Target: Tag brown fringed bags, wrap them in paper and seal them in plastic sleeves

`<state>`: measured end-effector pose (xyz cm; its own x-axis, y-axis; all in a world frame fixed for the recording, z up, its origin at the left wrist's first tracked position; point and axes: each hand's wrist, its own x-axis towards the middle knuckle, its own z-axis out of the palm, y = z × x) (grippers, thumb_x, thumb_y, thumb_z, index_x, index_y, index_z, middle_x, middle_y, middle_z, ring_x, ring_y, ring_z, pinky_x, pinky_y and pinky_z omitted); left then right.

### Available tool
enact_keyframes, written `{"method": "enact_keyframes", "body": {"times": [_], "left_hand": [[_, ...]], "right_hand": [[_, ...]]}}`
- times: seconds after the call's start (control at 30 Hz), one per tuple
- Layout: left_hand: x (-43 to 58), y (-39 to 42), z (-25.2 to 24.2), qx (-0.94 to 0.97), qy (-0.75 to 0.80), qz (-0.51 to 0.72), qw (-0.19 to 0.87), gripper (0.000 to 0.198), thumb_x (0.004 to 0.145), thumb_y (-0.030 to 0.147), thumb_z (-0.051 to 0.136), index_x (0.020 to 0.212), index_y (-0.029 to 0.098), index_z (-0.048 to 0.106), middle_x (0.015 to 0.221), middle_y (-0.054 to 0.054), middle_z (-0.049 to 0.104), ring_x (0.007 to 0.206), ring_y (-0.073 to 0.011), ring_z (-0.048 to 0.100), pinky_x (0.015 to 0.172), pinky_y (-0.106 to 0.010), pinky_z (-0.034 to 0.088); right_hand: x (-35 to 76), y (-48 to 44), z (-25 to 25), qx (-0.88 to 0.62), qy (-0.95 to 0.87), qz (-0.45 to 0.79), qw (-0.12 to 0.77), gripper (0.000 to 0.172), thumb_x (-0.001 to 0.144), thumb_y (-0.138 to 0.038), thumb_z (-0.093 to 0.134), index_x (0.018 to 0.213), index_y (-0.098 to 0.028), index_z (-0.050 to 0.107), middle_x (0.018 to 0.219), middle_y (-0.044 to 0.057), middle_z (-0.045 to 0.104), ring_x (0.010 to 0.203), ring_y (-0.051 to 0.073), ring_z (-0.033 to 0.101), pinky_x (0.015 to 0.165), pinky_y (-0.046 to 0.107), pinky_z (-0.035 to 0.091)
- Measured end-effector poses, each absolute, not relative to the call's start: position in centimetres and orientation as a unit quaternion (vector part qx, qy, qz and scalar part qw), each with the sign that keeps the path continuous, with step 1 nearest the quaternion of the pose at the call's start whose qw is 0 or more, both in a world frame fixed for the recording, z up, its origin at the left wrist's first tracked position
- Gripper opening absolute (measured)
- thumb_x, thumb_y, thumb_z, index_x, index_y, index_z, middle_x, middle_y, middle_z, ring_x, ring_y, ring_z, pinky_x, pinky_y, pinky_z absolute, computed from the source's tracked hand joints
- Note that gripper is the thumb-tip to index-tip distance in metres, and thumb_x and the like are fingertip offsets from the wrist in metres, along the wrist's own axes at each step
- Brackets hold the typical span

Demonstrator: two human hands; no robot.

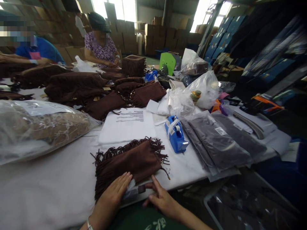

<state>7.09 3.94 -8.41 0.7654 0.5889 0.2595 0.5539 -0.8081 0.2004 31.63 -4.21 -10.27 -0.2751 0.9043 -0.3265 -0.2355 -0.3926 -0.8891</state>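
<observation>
Two hands at the near edge of the table: left hand (112, 195) open and flat on a brown fringed suede pouch (127, 166), right hand (160, 199) open with fingers spread, just beside the pouch's near end. Under that end, a clear plastic sleeve (130, 191), partly hidden. Main risks: loose fringe snagging in the sleeve mouth if fed in unevenly, and slick plastic sliding over the edge of the white-covered table (48, 191). Also a chance of knocking the blue tape dispenser (176, 134), just right of the pouch, with a careless sweep of the right hand. To the left, a large clear bag (40, 127) holding a tan fringed item. To the right, grey goods in clear bags (216, 140) with barcode labels. Farther right, a white plastic bag (203, 91), contents impossible to make out. Far left, unbagged brown fringed pouches (76, 84) in a loose row, with two co-workers (100, 44) beyond.
</observation>
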Motion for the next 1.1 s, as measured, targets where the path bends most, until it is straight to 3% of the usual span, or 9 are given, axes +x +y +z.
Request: {"method": "enact_keyframes", "body": {"times": [0.1,0.2,0.5,0.6,0.67,0.77,0.83,0.97,1.1], "left_hand": [[6.9,4.4,-8.2,0.923,0.312,0.217,0.050,0.064,0.076,-0.001,0.033,0.138,0.017,0.037,0.130,-0.006,0.055,0.115,-0.0180,0.055,0.097,-0.031,0.047],[6.2,5.0,-7.5,0.912,0.318,0.244,0.089,0.055,0.082,0.009,0.041,0.135,0.021,0.040,0.127,-0.004,0.058,0.110,-0.0186,0.059,0.095,-0.027,0.049],[5.1,4.4,-7.7,0.930,0.299,0.203,0.069,0.071,0.071,-0.002,0.034,0.139,0.018,0.034,0.133,-0.006,0.053,0.118,-0.0180,0.053,0.099,-0.030,0.046],[5.2,4.1,-8.9,0.940,0.286,0.180,0.044,0.075,0.069,-0.005,0.032,0.140,0.020,0.032,0.133,-0.005,0.052,0.119,-0.0167,0.052,0.099,-0.029,0.047],[5.7,3.7,-10.0,0.948,0.274,0.163,0.013,0.070,0.075,-0.004,0.032,0.141,0.020,0.031,0.134,-0.005,0.051,0.120,-0.0174,0.051,0.099,-0.029,0.046],[6.3,2.7,-11.5,0.950,0.277,0.144,0.004,0.070,0.077,-0.003,0.033,0.143,0.020,0.026,0.140,-0.006,0.045,0.126,-0.0200,0.044,0.103,-0.034,0.041],[6.0,2.2,-11.4,0.955,0.264,0.126,0.055,0.072,0.076,-0.001,0.037,0.143,0.022,0.025,0.142,-0.005,0.040,0.129,-0.0216,0.040,0.105,-0.038,0.038],[1.9,3.0,-8.9,0.885,0.350,0.173,0.254,0.048,0.084,0.027,0.053,0.131,0.034,0.045,0.136,0.001,0.050,0.123,-0.0235,0.048,0.104,-0.041,0.039],[-3.8,7.5,-7.2,0.566,0.642,0.236,0.460,0.041,0.083,0.056,0.050,0.103,0.024,0.065,0.109,-0.004,0.069,0.105,-0.0249,0.062,0.099,-0.038,0.046]], "right_hand": [[31.3,-3.6,-9.9,-0.381,-0.202,0.753,0.497,0.059,0.078,-0.031,0.066,0.131,-0.023,0.040,0.126,0.009,0.051,0.103,0.021,0.060,0.078,0.032,0.050],[30.5,-0.9,-9.5,-0.295,-0.061,0.782,0.545,0.032,0.079,-0.036,0.062,0.106,-0.020,0.060,0.113,0.004,0.062,0.113,0.020,0.055,0.101,0.040,0.038],[33.0,7.4,-8.8,-0.313,-0.136,0.659,0.670,0.040,0.086,-0.048,0.039,0.098,-0.020,0.066,0.106,0.004,0.068,0.116,0.017,0.053,0.099,0.036,0.042],[33.9,6.5,-8.4,-0.439,-0.361,0.561,0.602,0.059,0.093,-0.046,0.019,0.100,-0.011,0.066,0.114,0.010,0.065,0.114,0.015,0.054,0.095,0.035,0.045],[33.4,5.6,-8.3,-0.499,-0.525,0.474,0.501,0.049,0.091,-0.044,0.031,0.101,-0.010,0.065,0.121,0.012,0.060,0.122,0.015,0.047,0.100,0.035,0.041],[32.3,4.4,-7.9,-0.516,-0.679,0.385,0.353,0.059,0.079,-0.029,0.059,0.133,-0.011,0.042,0.147,0.010,0.030,0.139,0.020,0.018,0.114,0.044,0.011],[32.3,3.5,-7.0,-0.489,-0.749,0.361,0.263,0.063,0.083,-0.026,0.056,0.141,-0.020,0.032,0.151,0.006,0.018,0.141,0.023,0.007,0.114,0.049,0.006],[35.4,2.3,-5.6,-0.483,-0.650,0.492,0.319,0.041,0.094,-0.041,0.039,0.127,-0.024,0.053,0.139,0.008,0.045,0.131,0.024,0.037,0.110,0.047,0.026],[39.5,4.8,-6.9,-0.589,-0.246,0.647,0.418,0.061,0.089,-0.060,0.035,0.115,-0.009,0.059,0.118,0.020,0.060,0.107,0.026,0.060,0.098,0.044,0.043]]}}
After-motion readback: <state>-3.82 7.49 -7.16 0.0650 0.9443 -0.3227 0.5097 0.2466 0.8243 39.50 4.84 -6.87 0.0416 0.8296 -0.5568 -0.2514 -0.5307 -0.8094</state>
